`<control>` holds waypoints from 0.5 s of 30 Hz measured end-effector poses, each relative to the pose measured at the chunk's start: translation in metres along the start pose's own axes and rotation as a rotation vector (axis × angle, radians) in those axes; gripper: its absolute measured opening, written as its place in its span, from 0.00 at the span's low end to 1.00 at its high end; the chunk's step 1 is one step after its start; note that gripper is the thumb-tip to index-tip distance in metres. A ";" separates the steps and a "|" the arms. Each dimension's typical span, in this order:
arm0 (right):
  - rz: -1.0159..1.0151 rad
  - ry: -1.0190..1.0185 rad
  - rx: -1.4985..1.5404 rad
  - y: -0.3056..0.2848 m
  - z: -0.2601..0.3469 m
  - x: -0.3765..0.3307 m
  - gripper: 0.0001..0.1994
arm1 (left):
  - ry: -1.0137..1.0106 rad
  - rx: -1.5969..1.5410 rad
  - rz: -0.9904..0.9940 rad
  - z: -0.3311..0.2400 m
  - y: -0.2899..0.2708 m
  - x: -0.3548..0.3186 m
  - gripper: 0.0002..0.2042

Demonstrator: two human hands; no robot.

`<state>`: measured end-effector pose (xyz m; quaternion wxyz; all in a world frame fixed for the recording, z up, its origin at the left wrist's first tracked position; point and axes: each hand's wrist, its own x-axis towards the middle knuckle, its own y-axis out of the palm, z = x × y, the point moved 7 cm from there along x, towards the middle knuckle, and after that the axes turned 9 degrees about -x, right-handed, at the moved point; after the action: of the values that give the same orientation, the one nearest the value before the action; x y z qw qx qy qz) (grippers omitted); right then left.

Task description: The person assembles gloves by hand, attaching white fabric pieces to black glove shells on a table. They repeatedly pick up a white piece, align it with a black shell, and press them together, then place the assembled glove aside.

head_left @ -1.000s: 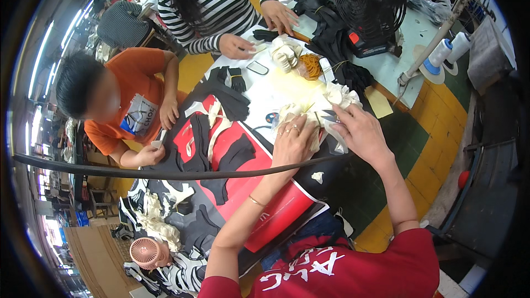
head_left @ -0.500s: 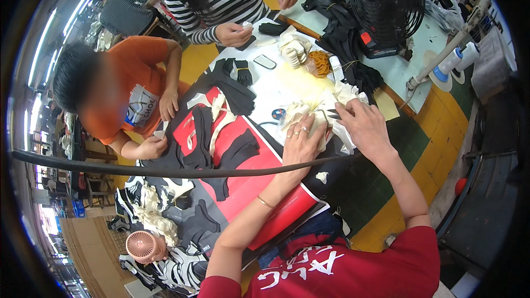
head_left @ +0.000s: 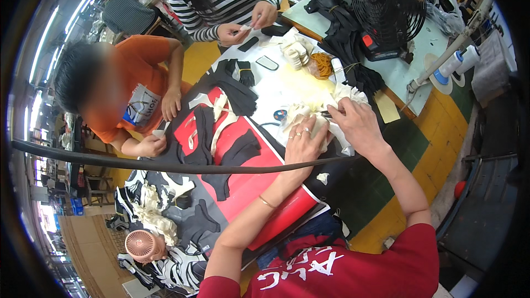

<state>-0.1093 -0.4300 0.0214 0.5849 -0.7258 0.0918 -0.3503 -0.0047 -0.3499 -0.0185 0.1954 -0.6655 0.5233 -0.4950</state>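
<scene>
My left hand [head_left: 305, 140] lies flat, palm down, on a heap of white fabric pieces [head_left: 317, 115] at the table's middle. My right hand [head_left: 359, 124] rests on the same heap from the right, fingers curled around a thin dark tool [head_left: 330, 113] whose kind I cannot make out. More white pieces [head_left: 349, 95] stick up behind the right hand. A red sheet [head_left: 259, 179] with black fabric cut-outs [head_left: 238, 152] lies left of my hands.
A black cable [head_left: 165, 164] crosses the view. A black fan [head_left: 387, 8] and black fabric bundles [head_left: 345, 25] stand at the back. A person in orange [head_left: 141, 96] and one in stripes [head_left: 232, 0] work opposite. A small pink fan [head_left: 142, 244] sits near left.
My view has shifted a little closer to the table. Both hands stay on the white heap, with the fingers shifting slightly.
</scene>
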 end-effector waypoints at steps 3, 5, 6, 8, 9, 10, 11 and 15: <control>-0.042 -0.036 -0.003 -0.004 0.002 0.002 0.14 | 0.013 0.012 -0.011 0.000 0.000 0.000 0.27; -0.020 -0.060 -0.028 -0.002 0.003 0.002 0.14 | 0.003 0.002 -0.010 0.001 0.002 -0.001 0.26; -0.009 -0.072 -0.038 0.000 0.004 0.002 0.15 | 0.007 0.011 -0.012 0.000 0.002 -0.001 0.26; -0.016 -0.081 -0.013 0.001 0.004 0.002 0.14 | 0.018 0.030 -0.012 0.000 0.003 0.000 0.25; -0.021 -0.084 0.001 0.002 0.004 0.002 0.14 | 0.021 0.028 -0.025 0.000 0.002 0.000 0.25; -0.027 -0.066 0.025 0.002 0.003 0.002 0.14 | 0.025 0.027 -0.040 -0.001 0.002 0.000 0.24; -0.034 -0.047 0.050 0.002 0.003 0.003 0.14 | 0.028 0.026 -0.055 -0.001 0.001 0.001 0.24; -0.135 0.208 0.248 -0.016 -0.014 0.002 0.15 | 0.020 0.030 -0.038 0.000 0.001 0.000 0.22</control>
<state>-0.1207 -0.4369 0.0379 0.6323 -0.6125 0.0587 -0.4707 -0.0056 -0.3499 -0.0195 0.1904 -0.6674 0.5050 -0.5131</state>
